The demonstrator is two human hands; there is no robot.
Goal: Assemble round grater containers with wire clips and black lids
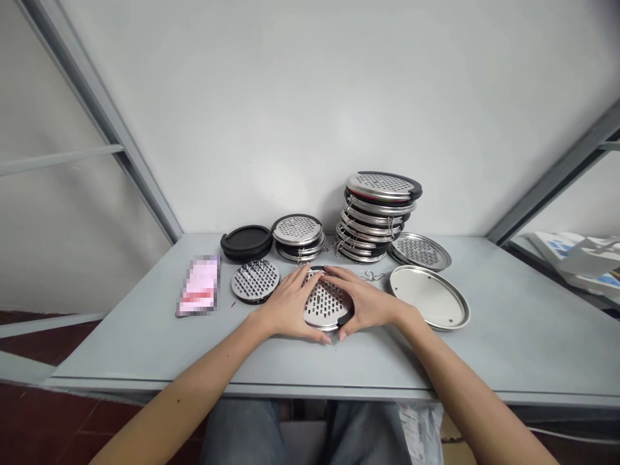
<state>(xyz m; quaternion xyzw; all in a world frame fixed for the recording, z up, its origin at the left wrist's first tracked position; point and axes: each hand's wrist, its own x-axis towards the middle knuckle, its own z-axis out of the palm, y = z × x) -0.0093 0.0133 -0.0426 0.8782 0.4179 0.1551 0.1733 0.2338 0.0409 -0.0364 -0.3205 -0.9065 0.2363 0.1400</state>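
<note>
Two hands around a round grater

A flat black round tray sits behind a loose silver perforated grating disc. The left hand, curved half open, grips the left side of a round silver grater with black edging on the grey table; the right hand, similarly curved, grips its right side.

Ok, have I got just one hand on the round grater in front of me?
No, the left hand and right hand are both around the rim of the round grater.
</note>
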